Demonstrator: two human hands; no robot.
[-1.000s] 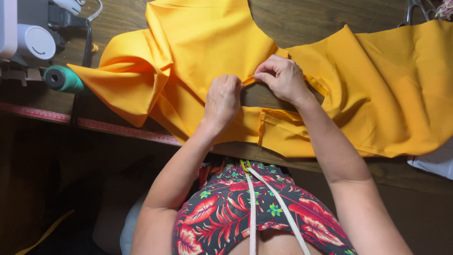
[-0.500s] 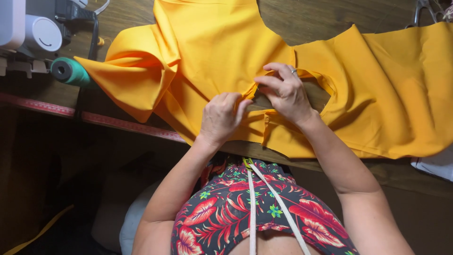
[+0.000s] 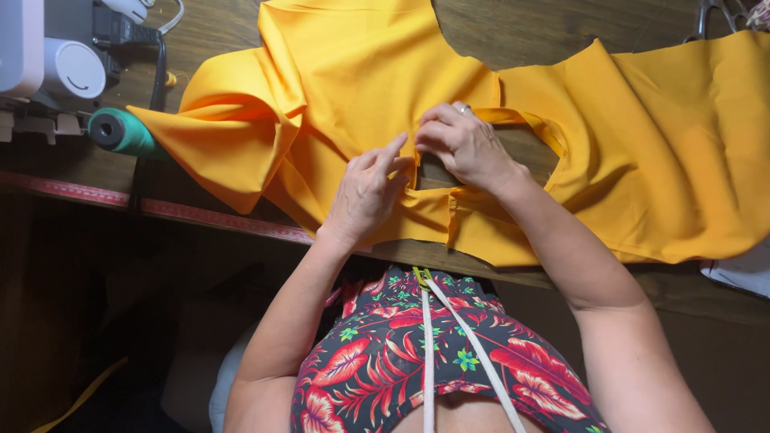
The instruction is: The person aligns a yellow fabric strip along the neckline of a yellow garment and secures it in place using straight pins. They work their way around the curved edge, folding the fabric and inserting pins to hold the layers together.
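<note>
Head view: looking down on a wooden table.
Fabric: yellow-orange cloth spread across the table, cut-out opening near its middle, front edge by the table's rim.
Left hand: palm down on the cloth, fingers together, pressing at the opening's left edge.
Right hand: fingertips pinched on the cloth edge at the opening.
Left of cloth: green thread spool, white sewing machine.
Table edge: red measuring tape.
</note>
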